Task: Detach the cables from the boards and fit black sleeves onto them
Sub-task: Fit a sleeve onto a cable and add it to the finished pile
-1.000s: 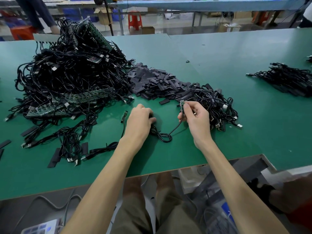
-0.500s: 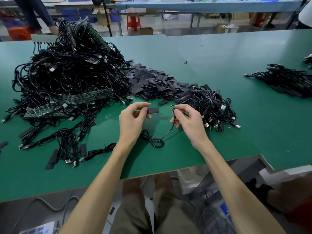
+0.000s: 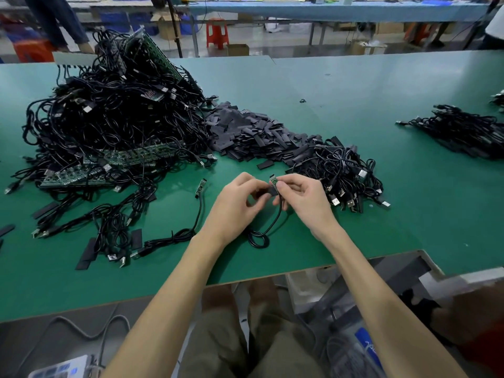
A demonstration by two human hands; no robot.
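At the near edge of the green table (image 3: 354, 85), both hands work just above the surface. The right hand (image 3: 305, 200) pinches the cable (image 3: 276, 218) just below its small board end (image 3: 273, 181). The left hand (image 3: 237, 203) pinches a black sleeve (image 3: 268, 190) right beside that end. Whether the sleeve has started over the tip cannot be told. The cable's slack lies coiled on the table below the hands.

Progress, as a judgement: early. The heap of cables (image 3: 109, 113) at the left is tangled with the long green boards (image 3: 136, 155) — most of the detaching appears not yet done. A smaller bundle (image 3: 343, 173) just right of the hands and a pile (image 3: 463, 132) well apart at the far right may be finished stock; this cannot be confirmed. The supply of sleeves (image 3: 253, 135) lies between heap and bundle. A loose cable (image 3: 200, 203) with a bare end lies left of the hands.

The room is a workshop — further benches (image 3: 327, 9), a red stool (image 3: 216, 31) and cartons (image 3: 237, 49) stand beyond the table.
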